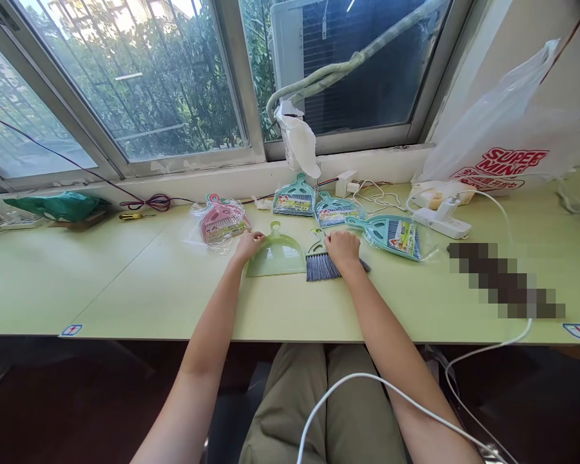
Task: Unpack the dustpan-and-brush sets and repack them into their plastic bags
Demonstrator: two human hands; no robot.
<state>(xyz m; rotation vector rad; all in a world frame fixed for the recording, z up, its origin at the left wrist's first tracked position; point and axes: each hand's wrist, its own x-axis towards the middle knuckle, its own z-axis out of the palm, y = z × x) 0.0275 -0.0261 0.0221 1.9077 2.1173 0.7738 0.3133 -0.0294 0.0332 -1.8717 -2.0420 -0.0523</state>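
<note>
A light green dustpan [276, 258] lies on the table in front of me, its handle pointing toward the window. My left hand [249, 246] is closed at the dustpan's left edge, thumb and fingers pinching the rim. To the right is a matching hand brush [321, 267] with dark blue-grey bristles facing me. My right hand [343, 250] forms a fist on the brush and covers its right part. Behind my left hand rests a bagged pink brush and dustpan set [222, 220]. Three bagged teal sets, including one nearest my right hand [391, 236], lie behind and right.
A white power strip [442, 220] with cables sits at the right, before a large plastic bag [507, 148]. One white cable [367, 376] crosses over my lap. At the back left are a green bag [60, 206], a screwdriver [131, 216] and a coiled dark cord [157, 202].
</note>
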